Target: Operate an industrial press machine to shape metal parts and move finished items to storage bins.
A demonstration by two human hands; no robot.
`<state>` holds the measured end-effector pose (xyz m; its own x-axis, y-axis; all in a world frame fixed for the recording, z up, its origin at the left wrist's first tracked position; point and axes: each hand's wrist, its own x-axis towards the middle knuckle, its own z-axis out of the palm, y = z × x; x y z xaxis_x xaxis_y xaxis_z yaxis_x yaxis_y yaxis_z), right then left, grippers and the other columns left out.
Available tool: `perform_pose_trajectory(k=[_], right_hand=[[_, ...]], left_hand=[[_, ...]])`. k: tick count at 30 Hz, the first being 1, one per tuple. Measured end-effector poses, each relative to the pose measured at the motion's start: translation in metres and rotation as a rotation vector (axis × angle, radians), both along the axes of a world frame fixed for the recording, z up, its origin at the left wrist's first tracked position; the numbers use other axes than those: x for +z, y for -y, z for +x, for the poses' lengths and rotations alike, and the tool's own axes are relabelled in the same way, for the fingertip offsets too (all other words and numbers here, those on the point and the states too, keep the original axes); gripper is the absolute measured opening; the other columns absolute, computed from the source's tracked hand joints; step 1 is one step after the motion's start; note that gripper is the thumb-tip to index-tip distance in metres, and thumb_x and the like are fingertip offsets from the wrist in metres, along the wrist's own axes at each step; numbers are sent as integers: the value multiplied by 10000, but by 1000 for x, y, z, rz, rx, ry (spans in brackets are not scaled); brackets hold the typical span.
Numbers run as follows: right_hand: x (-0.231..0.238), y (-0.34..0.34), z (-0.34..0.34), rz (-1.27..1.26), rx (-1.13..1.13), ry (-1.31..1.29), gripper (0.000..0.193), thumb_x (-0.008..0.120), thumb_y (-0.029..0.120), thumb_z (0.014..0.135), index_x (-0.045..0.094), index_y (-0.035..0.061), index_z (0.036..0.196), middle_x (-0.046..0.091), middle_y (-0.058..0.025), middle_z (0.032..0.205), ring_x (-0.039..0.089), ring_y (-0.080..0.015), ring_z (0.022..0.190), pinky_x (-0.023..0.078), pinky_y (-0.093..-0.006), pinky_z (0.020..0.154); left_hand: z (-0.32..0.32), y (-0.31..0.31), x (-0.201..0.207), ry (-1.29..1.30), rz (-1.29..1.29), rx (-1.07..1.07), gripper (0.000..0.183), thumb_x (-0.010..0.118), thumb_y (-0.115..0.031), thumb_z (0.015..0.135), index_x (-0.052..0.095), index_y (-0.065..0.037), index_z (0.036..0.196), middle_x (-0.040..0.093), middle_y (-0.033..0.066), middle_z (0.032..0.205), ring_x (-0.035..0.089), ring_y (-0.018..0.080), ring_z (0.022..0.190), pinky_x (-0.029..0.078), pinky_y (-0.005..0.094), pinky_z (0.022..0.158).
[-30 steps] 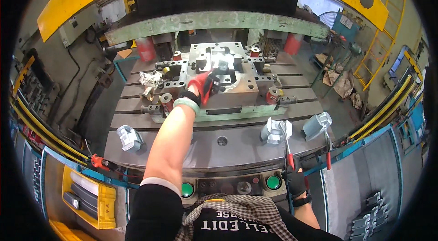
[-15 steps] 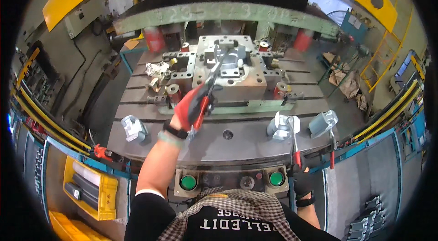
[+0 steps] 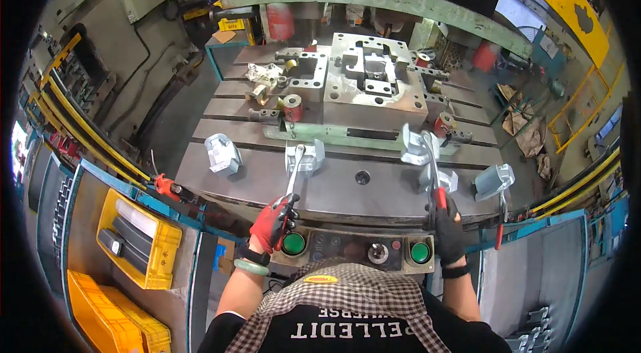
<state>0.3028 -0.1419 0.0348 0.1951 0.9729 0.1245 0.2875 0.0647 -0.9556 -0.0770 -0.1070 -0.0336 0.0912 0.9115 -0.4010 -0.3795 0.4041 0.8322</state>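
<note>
My left hand, in a red and black glove, is closed round the handles of long pliers. Their jaws are at a grey formed metal part by the table's front. In a dark glove, my right hand grips red-handled pliers. These reach up to another grey metal part, held above or against a similar part on the table; I cannot tell whether they touch. The steel die block stands farther back, with no grey formed part visible on it.
Grey parts stand at the table's left and right, the right one with red-handled pliers. A control panel with green buttons lies before me. A green press beam spans above. Yellow crates are at left.
My left hand and pliers have come back from the die to the front of the table, and the part on the die is gone from it. My right hand has risen with its pliers.
</note>
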Motion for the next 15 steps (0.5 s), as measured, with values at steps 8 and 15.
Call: perform_pose_trajectory(k=[8,15], right_hand=[[57,-136,-41,158,130,-156,276,450,195,936,516,58,1167,523,8,744,478,-68,586,402,-244,516],[56,-271,-58,-71,133,-148,250,527,325,897,550,99,1001,510,15,703,476,-86,540,397,-282,448]], left_hand=[[11,21,16,-203,104,-59,338,463,-291,932,563,-96,1190,503,-6,687,458,64,535,369,207,467],[8,68,1,-157,79,-50,306,532,-266,912,572,-75,1147,552,-15,719,486,60,564,391,204,496]])
